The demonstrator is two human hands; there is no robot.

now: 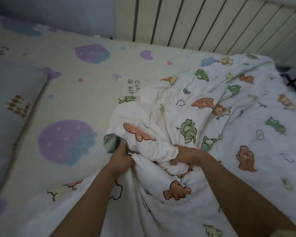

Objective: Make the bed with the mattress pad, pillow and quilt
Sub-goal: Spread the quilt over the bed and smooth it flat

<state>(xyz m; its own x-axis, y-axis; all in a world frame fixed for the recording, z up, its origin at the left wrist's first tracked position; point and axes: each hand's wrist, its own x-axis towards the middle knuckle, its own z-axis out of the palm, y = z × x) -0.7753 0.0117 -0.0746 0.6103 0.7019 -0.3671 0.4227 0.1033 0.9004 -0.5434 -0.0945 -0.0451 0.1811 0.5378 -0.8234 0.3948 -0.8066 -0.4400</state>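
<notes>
White quilt (203, 117) bunched | left hand (121, 158) grips quilt | right hand (186, 155) grips quilt

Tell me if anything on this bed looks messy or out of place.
The quilt is bunched and twisted mid-bed, where the left hand and right hand grip it, leaving much of the mattress pad bare. The pillow at left lies flat.

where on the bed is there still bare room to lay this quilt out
Bare mattress pad runs from the pillow on the left to the bunched quilt, and back to the radiator. The right side and near edge are crowded: the quilt is heaped there, with the left hand and right hand gripping its folds.
</notes>
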